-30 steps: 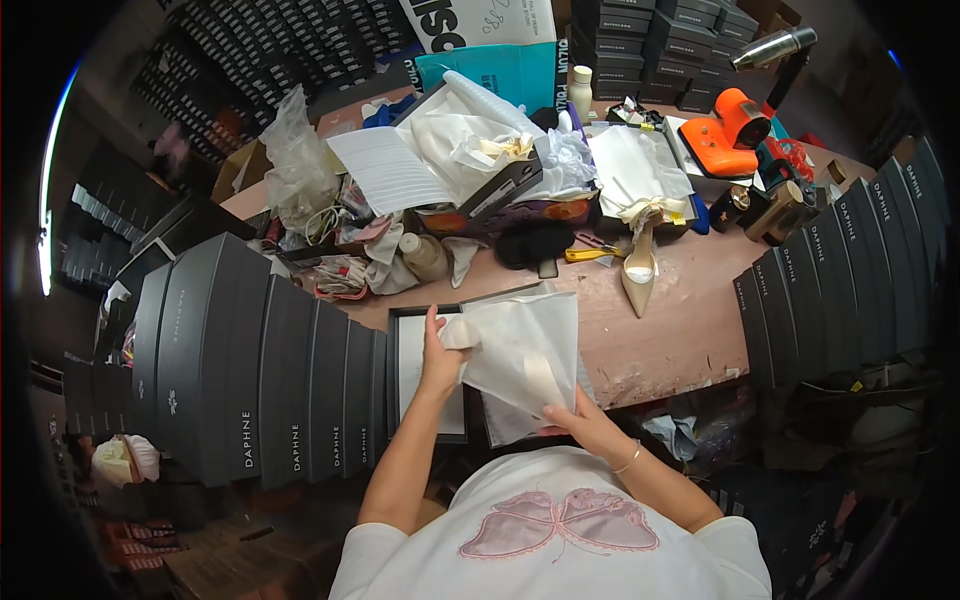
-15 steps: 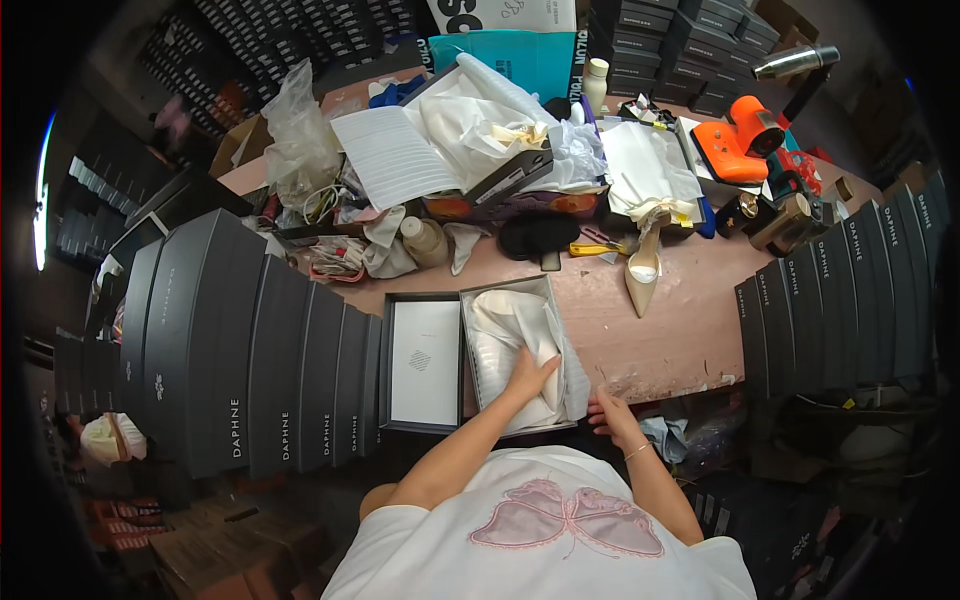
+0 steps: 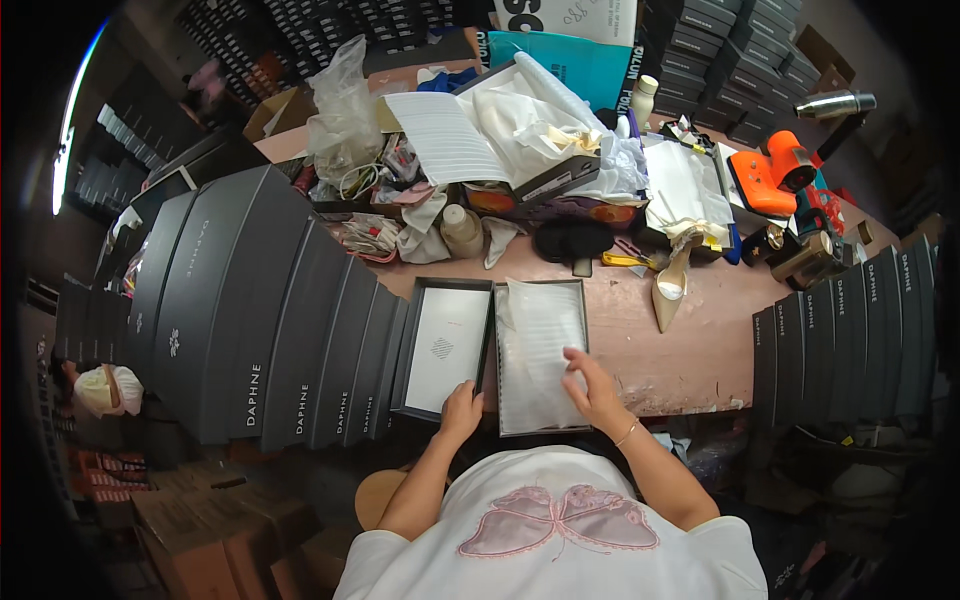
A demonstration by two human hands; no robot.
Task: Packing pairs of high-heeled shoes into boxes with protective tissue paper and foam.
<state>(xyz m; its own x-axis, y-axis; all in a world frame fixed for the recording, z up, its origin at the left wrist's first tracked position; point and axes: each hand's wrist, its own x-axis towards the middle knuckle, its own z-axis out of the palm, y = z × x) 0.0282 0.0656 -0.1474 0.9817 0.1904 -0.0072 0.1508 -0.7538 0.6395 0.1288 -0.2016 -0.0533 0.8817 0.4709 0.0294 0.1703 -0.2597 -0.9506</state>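
A dark grey shoebox (image 3: 585, 318) stands at the table's near edge, its contents covered by a translucent white foam sheet (image 3: 540, 345). Just left of it is the matching lid (image 3: 440, 335), inner side up, with a white lining. My left hand (image 3: 461, 412) is closed on the lid's near right corner. Over the right side of the sheet, my right hand (image 3: 598, 392) has its fingers apart and holds nothing; whether its fingertips touch the sheet I cannot tell. Further right lies a beige pointed-toe pump (image 3: 668, 292) with white stuffing, its heel end toward an open box.
Stacked dark shoeboxes (image 3: 240, 320) wall in the left side, others (image 3: 850, 330) the right. Behind are an open box with white paper (image 3: 520, 110), a bottle (image 3: 460, 232), a yellow cutter (image 3: 625, 260), black round pads (image 3: 572, 240) and an orange device (image 3: 765, 180).
The foam sheet has been folded over the paper-wrapped contents. My left hand has moved from the box to the lid, and my right hand has shifted over the sheet.
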